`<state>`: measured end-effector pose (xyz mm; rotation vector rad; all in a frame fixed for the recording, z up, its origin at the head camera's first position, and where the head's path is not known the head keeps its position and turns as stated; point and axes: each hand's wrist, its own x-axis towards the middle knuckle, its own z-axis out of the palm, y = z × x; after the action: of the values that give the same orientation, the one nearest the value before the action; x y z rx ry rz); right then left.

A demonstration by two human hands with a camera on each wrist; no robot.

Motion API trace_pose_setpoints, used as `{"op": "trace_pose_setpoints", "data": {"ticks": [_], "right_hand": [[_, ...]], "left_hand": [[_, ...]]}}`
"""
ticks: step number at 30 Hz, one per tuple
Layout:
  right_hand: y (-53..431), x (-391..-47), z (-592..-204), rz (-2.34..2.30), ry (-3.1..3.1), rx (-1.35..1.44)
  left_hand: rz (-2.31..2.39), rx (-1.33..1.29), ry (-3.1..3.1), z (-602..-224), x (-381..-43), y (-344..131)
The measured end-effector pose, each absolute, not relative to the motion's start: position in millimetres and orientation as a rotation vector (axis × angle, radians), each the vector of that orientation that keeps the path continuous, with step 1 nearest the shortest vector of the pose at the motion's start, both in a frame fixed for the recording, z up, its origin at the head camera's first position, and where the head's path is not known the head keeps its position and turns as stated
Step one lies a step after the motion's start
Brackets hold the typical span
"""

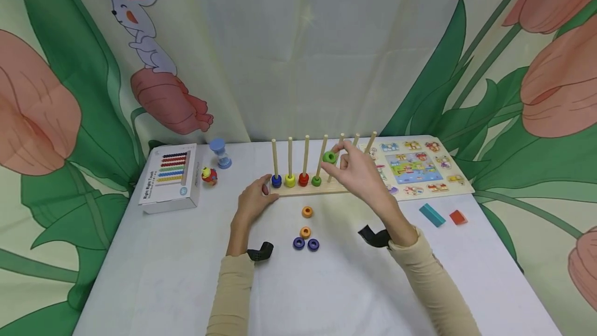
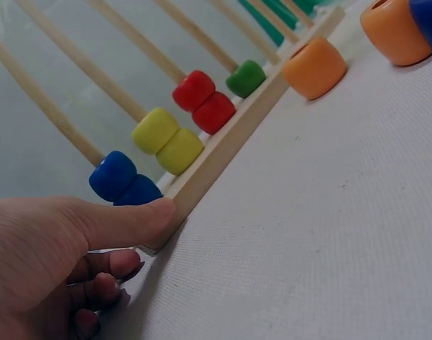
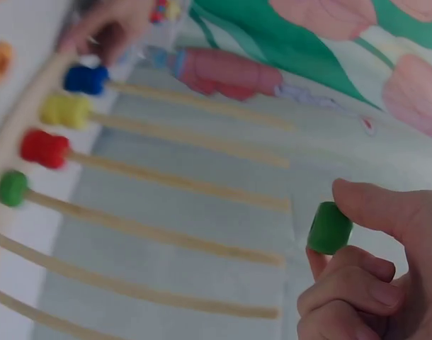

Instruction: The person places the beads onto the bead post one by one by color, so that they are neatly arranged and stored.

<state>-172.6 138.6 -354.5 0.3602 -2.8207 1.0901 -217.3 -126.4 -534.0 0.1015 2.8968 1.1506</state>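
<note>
A wooden peg rack (image 1: 308, 189) with several upright pegs stands across the table. Its first three pegs carry pairs of blue beads (image 2: 124, 178), yellow beads (image 2: 166, 142) and red beads (image 2: 204, 103); the fourth carries one green bead (image 2: 246, 78). At the rack's left end my left hand (image 1: 252, 199) grips the base, thumb (image 2: 141, 221) against its front edge. My right hand (image 1: 358, 171) pinches another green bead (image 3: 330, 228) between thumb and finger, beside the upper part of the pegs and off them. Two orange beads (image 1: 307, 212) and two purple beads (image 1: 313, 245) lie in front of the rack.
On the left are a white box (image 1: 169, 179), a blue sand timer (image 1: 221, 153) and a small red and yellow toy (image 1: 209, 176). A picture puzzle board (image 1: 454, 183) lies right, behind a teal block (image 1: 432, 215) and a red block (image 1: 458, 217). A printed curtain (image 1: 298, 56) hangs behind.
</note>
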Motion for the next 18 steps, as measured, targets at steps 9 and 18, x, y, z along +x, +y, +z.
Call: {"op": "trace_pose_setpoints", "data": {"ticks": [9, 18], "right_hand": [[132, -209, -334, 0.983, -2.693, 0.343], [128, -216, -343, 0.975, -2.738, 0.303]], "left_hand": [[1.151, 0.079, 2.878, -534, -217, -128], [1.171, 0.095, 2.878, -532, -217, -127]]}}
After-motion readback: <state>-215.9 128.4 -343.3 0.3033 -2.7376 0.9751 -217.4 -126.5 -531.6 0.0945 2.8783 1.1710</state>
